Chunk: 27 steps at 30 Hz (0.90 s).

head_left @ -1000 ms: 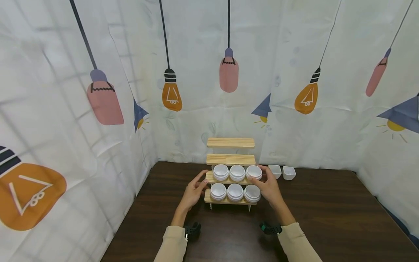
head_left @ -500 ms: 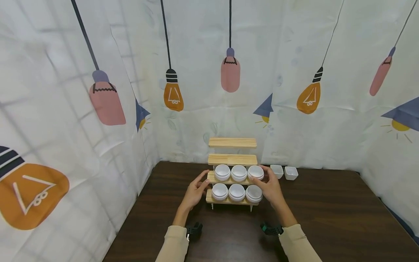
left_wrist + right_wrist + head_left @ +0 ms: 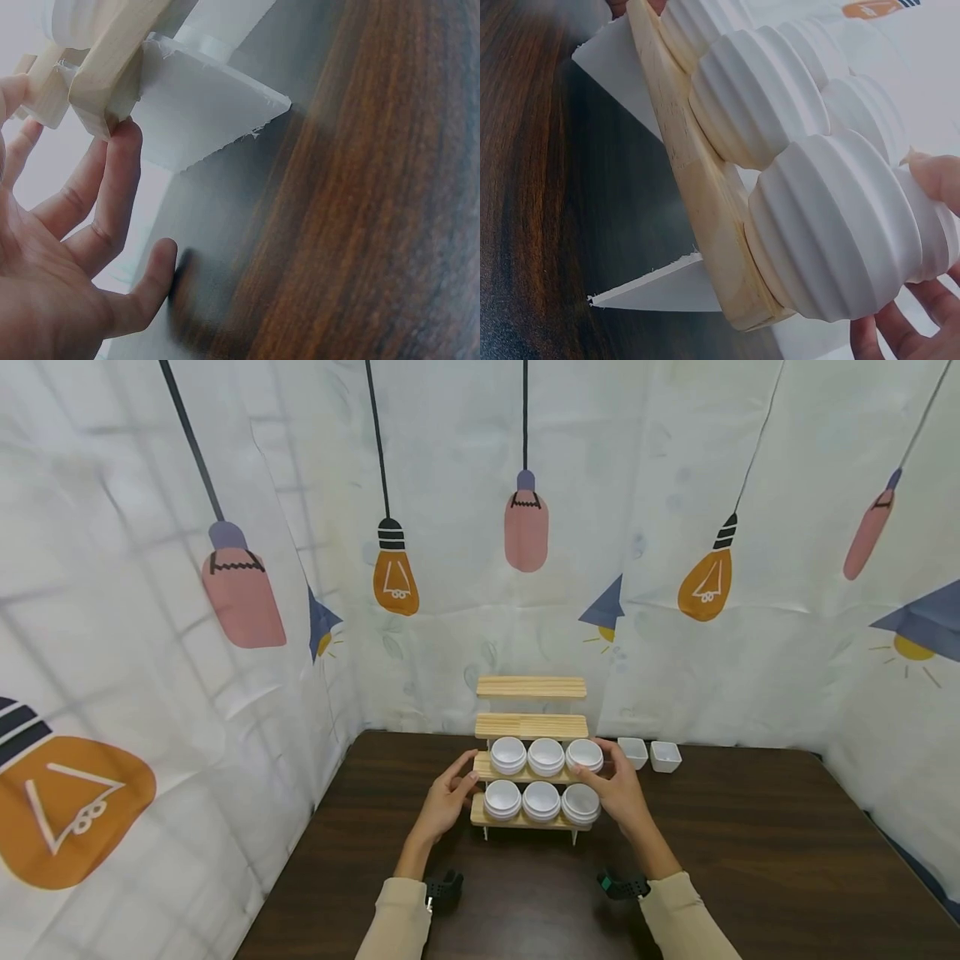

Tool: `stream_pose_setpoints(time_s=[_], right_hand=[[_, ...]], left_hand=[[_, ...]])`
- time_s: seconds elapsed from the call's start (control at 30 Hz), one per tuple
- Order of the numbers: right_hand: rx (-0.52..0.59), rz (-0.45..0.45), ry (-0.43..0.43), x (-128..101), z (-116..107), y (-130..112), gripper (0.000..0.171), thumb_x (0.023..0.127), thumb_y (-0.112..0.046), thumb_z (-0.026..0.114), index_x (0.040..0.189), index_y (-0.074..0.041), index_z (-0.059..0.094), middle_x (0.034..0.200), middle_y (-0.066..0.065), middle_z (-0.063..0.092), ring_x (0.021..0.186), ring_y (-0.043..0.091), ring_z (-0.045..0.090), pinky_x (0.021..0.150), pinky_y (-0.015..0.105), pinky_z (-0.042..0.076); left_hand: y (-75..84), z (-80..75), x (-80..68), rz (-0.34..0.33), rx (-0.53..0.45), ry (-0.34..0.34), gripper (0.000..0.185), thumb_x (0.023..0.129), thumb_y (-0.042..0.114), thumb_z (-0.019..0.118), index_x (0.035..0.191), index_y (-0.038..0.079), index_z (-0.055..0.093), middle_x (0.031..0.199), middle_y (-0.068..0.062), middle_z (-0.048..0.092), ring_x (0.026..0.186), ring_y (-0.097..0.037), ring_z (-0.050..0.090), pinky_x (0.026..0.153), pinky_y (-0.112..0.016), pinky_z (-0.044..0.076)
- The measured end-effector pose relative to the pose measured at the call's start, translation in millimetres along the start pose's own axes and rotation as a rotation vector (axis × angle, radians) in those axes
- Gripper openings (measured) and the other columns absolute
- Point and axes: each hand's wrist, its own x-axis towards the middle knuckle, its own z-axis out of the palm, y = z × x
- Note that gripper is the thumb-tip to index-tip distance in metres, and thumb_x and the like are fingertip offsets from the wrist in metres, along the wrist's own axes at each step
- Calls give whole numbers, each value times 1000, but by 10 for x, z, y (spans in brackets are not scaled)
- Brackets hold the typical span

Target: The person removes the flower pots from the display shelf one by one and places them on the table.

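A person's hands are flanking a wooden rack (image 3: 531, 727) on a dark table (image 3: 750, 860). The left hand (image 3: 444, 800), fingers straight, is touching the rack's left end; the right hand (image 3: 618, 792), fingers relaxed, is touching a ribbed bowl (image 3: 581, 804) at the rack's right end.

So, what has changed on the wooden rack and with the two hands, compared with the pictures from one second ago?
Almost nothing. The left hand rests against the left end of the wooden rack as before, and the right hand stays at its right end, beside the white ribbed bowls. All six bowls sit on the two lower shelves as before, and the two square white dishes have not moved. Only the view shifts slightly.
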Motion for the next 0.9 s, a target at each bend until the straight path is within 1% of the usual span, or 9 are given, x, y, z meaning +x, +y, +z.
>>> stream_pose_setpoints(time_s=[0.1, 0.2, 0.27, 0.4, 0.47, 0.57, 0.67, 0.73, 0.9], right_hand=[[-8, 1, -7, 3, -2, 1, 62, 90, -25, 81, 143, -9, 52, 127, 15, 59, 103, 15, 54, 83, 22, 47], [-21, 12, -9, 17, -8, -2, 64, 89, -26, 81, 143, -10, 52, 127, 15, 60, 104, 16, 54, 84, 23, 47], [-23, 19, -10, 29, -15, -5, 64, 89, -26, 82, 143, -11, 52, 128, 14, 60, 106, 18, 54, 85, 25, 47], [-27, 30, -14, 39, -24, -20, 64, 88, -26, 83, 143, -13, 53, 129, 13, 61, 108, 20, 55, 86, 26, 47], [-26, 33, -16, 39, -27, -24, 64, 87, -25, 83, 143, -13, 53, 129, 13, 61, 108, 21, 55, 86, 27, 48], [-25, 34, -17, 32, -26, -30, 65, 87, -25, 84, 143, -14, 53, 128, 13, 61, 107, 22, 55, 86, 27, 48], [-29, 26, -15, 19, -30, -41, 67, 86, -25, 84, 144, -14, 53, 129, 13, 61, 105, 21, 55, 85, 26, 47], [-23, 20, -11, 7, -38, -53, 66, 86, -24, 85, 144, -14, 53, 129, 13, 60, 103, 20, 54, 84, 25, 47], [13, 10, -10, -28, -68, -63, 64, 87, -22, 84, 143, -14, 55, 129, 14, 59, 100, 18, 53, 83, 22, 46]], left_hand=[[6, -12, 1, -12, 5, -9, 47, 106, 18, 57, 153, 16, 49, 100, -29, 73, 94, -36, 71, 76, -39, 61], [16, -20, 0, -9, 3, -22, 48, 106, 18, 57, 154, 14, 48, 101, -29, 73, 95, -38, 71, 77, -42, 62], [27, -25, 0, -7, -1, -29, 48, 106, 18, 57, 153, 15, 48, 100, -27, 74, 96, -38, 71, 77, -43, 62], [32, -33, 9, 2, 4, -31, 47, 106, 17, 57, 153, 16, 49, 100, -25, 74, 94, -34, 72, 75, -40, 62], [-23, -26, 35, -2, 13, -24, 48, 106, 17, 56, 153, 16, 48, 101, -27, 74, 94, -35, 72, 75, -41, 62], [-157, -9, 86, -5, 20, -8, 49, 107, 17, 55, 155, 14, 46, 102, -31, 72, 95, -39, 71, 77, -46, 62], [-273, 6, 130, -5, 20, 9, 49, 107, 19, 56, 155, 16, 46, 102, -31, 72, 96, -41, 71, 78, -49, 61], [-305, 6, 145, 4, 18, 10, 49, 107, 21, 56, 154, 17, 47, 101, -30, 73, 95, -40, 71, 78, -49, 61], [-320, -1, 147, 12, 18, 6, 49, 106, 24, 58, 153, 21, 49, 99, -24, 74, 90, -28, 72, 75, -41, 61]])
